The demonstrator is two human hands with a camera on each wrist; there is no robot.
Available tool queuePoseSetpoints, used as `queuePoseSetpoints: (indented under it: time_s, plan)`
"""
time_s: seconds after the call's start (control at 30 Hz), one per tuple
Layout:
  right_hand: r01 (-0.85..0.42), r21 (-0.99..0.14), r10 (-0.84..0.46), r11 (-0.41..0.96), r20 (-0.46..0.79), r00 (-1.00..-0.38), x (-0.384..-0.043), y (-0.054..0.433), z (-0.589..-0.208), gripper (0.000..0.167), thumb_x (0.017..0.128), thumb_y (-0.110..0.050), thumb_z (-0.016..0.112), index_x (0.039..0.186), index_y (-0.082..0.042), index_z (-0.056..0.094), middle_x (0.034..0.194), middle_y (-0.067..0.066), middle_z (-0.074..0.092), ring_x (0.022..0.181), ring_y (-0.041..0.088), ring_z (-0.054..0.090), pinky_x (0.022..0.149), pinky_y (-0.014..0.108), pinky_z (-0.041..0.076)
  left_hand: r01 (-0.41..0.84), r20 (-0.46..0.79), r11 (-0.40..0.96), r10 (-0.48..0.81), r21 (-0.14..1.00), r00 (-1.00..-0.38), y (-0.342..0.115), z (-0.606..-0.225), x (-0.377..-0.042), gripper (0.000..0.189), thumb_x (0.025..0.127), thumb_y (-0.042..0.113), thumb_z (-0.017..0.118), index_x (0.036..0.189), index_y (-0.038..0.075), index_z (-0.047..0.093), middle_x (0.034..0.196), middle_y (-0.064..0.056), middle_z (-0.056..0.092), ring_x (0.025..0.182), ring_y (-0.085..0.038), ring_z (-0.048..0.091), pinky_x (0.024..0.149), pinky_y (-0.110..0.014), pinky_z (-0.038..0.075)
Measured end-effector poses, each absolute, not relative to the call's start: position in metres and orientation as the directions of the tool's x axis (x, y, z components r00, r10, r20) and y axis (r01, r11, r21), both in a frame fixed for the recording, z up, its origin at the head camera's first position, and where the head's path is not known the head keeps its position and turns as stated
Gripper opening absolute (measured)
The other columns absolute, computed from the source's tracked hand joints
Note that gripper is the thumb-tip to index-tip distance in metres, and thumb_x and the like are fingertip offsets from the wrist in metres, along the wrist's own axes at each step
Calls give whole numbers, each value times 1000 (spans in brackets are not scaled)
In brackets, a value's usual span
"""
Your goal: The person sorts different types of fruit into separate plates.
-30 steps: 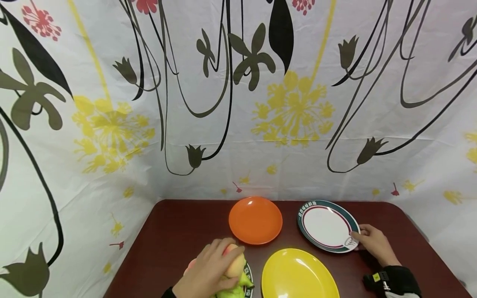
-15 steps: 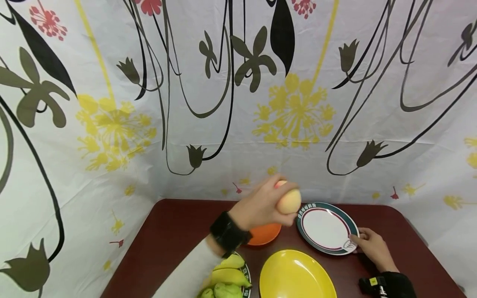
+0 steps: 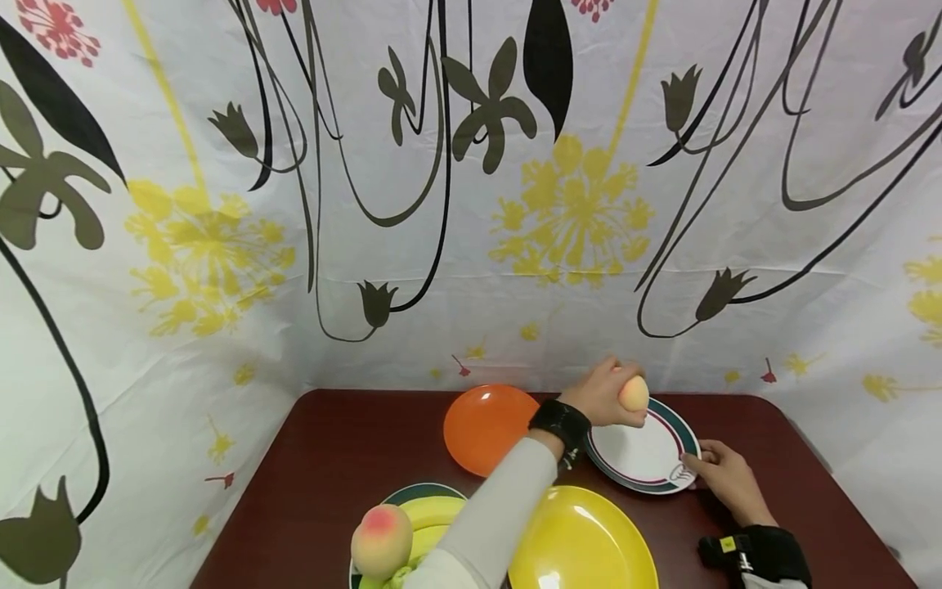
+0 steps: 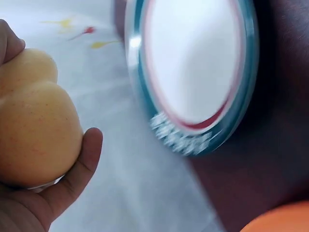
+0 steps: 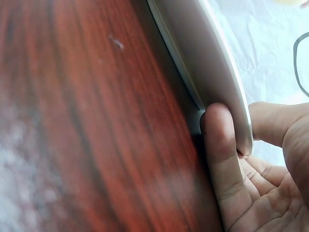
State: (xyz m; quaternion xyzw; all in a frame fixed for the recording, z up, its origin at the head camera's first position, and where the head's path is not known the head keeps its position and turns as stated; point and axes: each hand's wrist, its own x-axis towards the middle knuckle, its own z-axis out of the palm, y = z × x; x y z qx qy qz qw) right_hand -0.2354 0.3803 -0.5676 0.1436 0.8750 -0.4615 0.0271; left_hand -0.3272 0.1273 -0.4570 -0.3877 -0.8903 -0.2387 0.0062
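Observation:
My left hand (image 3: 605, 394) grips a peach (image 3: 634, 394) above the far left part of the white plate with a green rim (image 3: 639, 446). In the left wrist view the peach (image 4: 36, 116) is yellow-orange with a crease, with the thumb along its side. At the plate's right edge my right hand (image 3: 730, 476) pinches the rim, thumb on top. The right wrist view shows a finger (image 5: 219, 135) under the plate's pale underside (image 5: 203, 53). Another peach (image 3: 382, 540) with a red blush lies beside bananas (image 3: 430, 514) on a plate at the front left.
An orange plate (image 3: 482, 425) lies at the back, left of the white one. Nearer the front is a yellow plate (image 3: 589, 544), partly behind my left sleeve (image 3: 493, 515). A patterned cloth (image 3: 545, 327) hangs behind the dark red table (image 3: 294, 491).
My left hand has lifted a peach from the fruit at the front left and carried it right, past the orange plate, to the white plate. The right hand keeps its hold on the rim.

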Motion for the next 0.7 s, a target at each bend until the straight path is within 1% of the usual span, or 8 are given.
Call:
queuePoseSetpoints:
  time_s: [0.1,0.2,0.37,0.5,0.6,0.7]
  plan:
    - [265,-806,220,529,-171,-960,-235,381,-567,66,104,-30,65,146,17,44,92,6,71,74,14,66,65,28,57,673,153,619,680,405,-717,145,-476,-326,54,85,45,85,132,34,62,121,5,57,92,-2,55,68,-13,43]
    - [255,-811,210,526,-167,-963,-234,382,-568,64,104,-28,66,145,17,44,92,6,72,73,14,67,65,28,58,658,128,653,666,377,-735,158,-491,-322,59,83,49,85,135,35,62,120,7,59,91,-1,55,66,-13,42]
    - [251,-808,215,532,-158,-964,-235,380,-570,63,104,-26,66,144,17,44,92,8,71,73,14,66,63,28,58,628,110,697,634,348,-765,165,-511,-319,65,82,49,87,141,35,62,122,7,60,96,-2,55,67,-15,42]
    - [255,-811,216,527,-162,-963,-236,378,-572,63,104,-27,66,144,16,45,94,10,71,74,14,66,64,27,58,582,91,743,589,330,-803,166,-525,-322,70,81,51,88,143,38,61,124,8,59,102,-4,56,70,-18,46]
    - [258,-814,221,520,-163,-962,-235,378,-573,62,104,-26,66,144,16,45,94,8,70,74,13,65,64,27,57,588,93,757,589,285,-803,167,-532,-324,70,80,55,89,142,40,60,126,7,59,105,-4,59,72,-18,48]
    - [248,-815,226,524,-148,-963,-234,380,-571,61,105,-25,65,144,16,45,92,6,70,72,13,65,63,27,57,615,122,756,605,223,-787,171,-534,-324,69,78,58,89,139,40,61,125,7,61,103,-4,61,74,-17,49]
